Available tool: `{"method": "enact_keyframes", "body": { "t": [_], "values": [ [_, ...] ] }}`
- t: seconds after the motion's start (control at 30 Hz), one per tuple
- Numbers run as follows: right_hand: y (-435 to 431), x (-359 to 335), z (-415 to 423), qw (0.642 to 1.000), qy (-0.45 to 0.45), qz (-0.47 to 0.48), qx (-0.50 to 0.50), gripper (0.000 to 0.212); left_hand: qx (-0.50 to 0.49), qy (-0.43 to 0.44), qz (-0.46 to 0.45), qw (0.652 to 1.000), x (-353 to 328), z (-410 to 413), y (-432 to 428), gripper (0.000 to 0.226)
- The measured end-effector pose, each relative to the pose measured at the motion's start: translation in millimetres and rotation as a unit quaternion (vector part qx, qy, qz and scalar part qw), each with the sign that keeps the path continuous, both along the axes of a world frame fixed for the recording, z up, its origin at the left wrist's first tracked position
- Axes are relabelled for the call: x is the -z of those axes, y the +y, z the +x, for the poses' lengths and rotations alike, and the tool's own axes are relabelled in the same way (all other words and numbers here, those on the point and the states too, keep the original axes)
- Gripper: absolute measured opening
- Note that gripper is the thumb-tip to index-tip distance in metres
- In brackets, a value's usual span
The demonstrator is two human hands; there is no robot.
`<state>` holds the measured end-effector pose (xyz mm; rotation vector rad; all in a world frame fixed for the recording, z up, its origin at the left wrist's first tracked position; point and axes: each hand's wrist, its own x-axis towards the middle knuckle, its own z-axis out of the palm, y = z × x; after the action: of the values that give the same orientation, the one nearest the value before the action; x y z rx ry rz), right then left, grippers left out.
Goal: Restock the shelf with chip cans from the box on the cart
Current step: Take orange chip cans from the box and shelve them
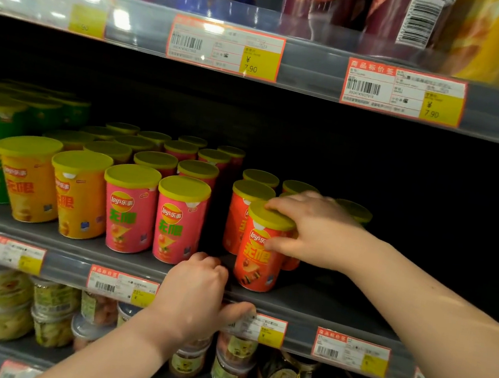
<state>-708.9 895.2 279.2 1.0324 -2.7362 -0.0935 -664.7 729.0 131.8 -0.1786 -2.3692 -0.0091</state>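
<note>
Supermarket shelving [316, 70] filled the frame; centre right, the right hand [313, 229] gripped a red chip can [255, 260], apparently seating it; the left hand [195, 293] clasped the shelf edge [71, 261]; release seemed due.

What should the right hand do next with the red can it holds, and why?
Probably push the red can slightly back, then let go. The right hand grips it upright on the shelf, yet it seems to stand nearer the shelf edge, which the left hand holds, than the pink cans do.
</note>
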Motion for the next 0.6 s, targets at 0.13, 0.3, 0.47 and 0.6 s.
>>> {"method": "enact_keyframes", "body": {
  "t": [0.13,0.3,0.47,0.6],
  "values": [
    [2,8,0,1.000,-0.002,-0.016,-0.004,0.067,-0.018,-0.003,-0.021,1.000,-2,1,1,0.059],
    [7,18,2,0.999,-0.010,-0.048,-0.015,0.066,-0.037,-0.018,-0.041,0.998,-5,3,4,0.060],
    [10,28,2,0.996,-0.006,-0.082,-0.026,0.067,-0.058,-0.066,-0.034,0.996,-8,9,8,0.065],
    [11,33,3,0.992,-0.001,-0.117,-0.042,0.069,-0.079,-0.092,-0.030,0.992,-8,16,11,0.062]
  ]
}}
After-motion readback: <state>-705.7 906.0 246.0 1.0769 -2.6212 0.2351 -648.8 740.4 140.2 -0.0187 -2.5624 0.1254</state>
